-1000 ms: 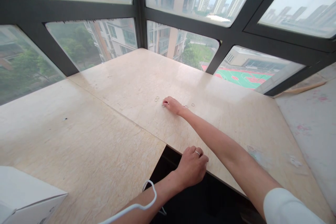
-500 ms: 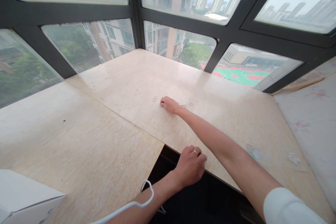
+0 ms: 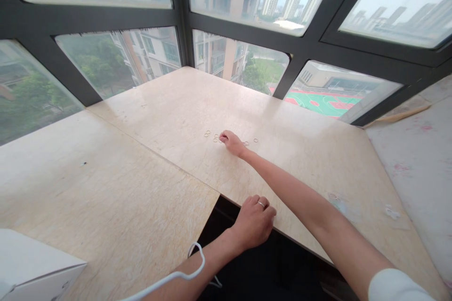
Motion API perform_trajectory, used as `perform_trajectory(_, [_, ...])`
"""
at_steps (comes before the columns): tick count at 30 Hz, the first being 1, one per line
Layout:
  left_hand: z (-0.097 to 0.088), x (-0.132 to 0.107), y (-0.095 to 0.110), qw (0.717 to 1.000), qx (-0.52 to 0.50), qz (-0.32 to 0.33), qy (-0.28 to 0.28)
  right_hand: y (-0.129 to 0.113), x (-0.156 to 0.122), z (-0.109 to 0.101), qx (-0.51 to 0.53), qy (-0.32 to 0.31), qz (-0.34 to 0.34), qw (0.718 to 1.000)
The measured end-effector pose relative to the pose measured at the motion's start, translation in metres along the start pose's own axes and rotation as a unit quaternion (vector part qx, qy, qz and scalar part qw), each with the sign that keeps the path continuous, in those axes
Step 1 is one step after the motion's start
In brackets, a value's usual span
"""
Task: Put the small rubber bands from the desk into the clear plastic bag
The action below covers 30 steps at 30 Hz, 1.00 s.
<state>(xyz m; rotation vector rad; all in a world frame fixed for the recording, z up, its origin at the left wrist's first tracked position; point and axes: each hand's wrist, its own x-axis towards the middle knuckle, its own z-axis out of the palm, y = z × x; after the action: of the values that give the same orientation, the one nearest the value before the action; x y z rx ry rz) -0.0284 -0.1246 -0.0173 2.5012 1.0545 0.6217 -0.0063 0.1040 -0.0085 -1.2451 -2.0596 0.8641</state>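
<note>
My right hand (image 3: 230,142) reaches over the stone-patterned tabletop, its fingers pinched together low over the surface. Whatever sits between the fingertips is too small to make out. Several small thin rings (image 3: 216,137) lie at the fingertips, partly covered by the hand. To their left is a touching pair of rings (image 3: 207,133). A single ring (image 3: 256,140) lies right of the hand, and reddish rings (image 3: 246,143) show just behind the wrist. My left hand (image 3: 257,221), wearing a finger ring, rests at the table's front edge with fingers curled; its palm is hidden.
A white box (image 3: 38,263) stands at the lower left. A white cable (image 3: 190,275) runs along my left forearm. Clear plastic packaging (image 3: 341,204) and a small white piece (image 3: 391,212) lie at the right. Dark window frames (image 3: 181,19) bound the tabletop (image 3: 141,188).
My right hand has shifted slightly right, uncovering several small rings left of its fingertips. My left hand stays at the table edge.
</note>
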Motion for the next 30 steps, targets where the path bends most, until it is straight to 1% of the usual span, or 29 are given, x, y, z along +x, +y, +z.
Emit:
perform_trajectory(4, [-0.003,0.001,0.001,1.000,-0.008,0.002,-0.001,-0.003,-0.028,-0.019,0.084,0.016,0.023,0.996])
perform_trajectory(9, [-0.004,0.002,0.001,1.000,0.000,0.008,0.001,-0.004,-0.081,-0.053,0.173,0.017,0.048,0.984])
perform_trajectory(11, [-0.004,0.003,0.001,1.000,-0.003,0.012,0.005,-0.004,-0.105,-0.069,0.236,0.019,0.067,0.969])
perform_trajectory(13, [-0.005,0.003,0.001,1.000,-0.011,0.017,0.006,-0.003,-0.132,-0.087,0.301,0.030,0.088,0.949])
perform_trajectory(14, [-0.005,0.003,0.002,1.000,-0.015,0.017,0.007,-0.003,-0.146,-0.096,0.322,0.040,0.097,0.941])
perform_trajectory(16, [-0.006,0.004,0.003,1.000,-0.017,0.016,0.004,-0.001,-0.176,-0.114,0.334,0.067,0.114,0.933])
perform_trajectory(19, [-0.008,0.005,0.004,1.000,-0.016,0.008,-0.003,0.005,-0.225,-0.142,0.329,0.110,0.143,0.927])
perform_trajectory(23, [-0.008,0.008,0.007,1.000,-0.012,0.001,-0.009,0.023,-0.285,-0.178,0.286,0.179,0.183,0.924])
perform_trajectory(26, [-0.005,0.011,0.010,1.000,0.002,-0.010,-0.006,0.040,-0.319,-0.200,0.206,0.221,0.211,0.930])
perform_trajectory(28, [-0.003,0.014,0.013,1.000,0.020,-0.022,-0.003,0.050,-0.335,-0.211,0.128,0.239,0.218,0.937])
perform_trajectory(30, [0.000,0.018,0.016,0.999,0.041,-0.035,-0.003,0.058,-0.345,-0.218,0.042,0.248,0.220,0.943])
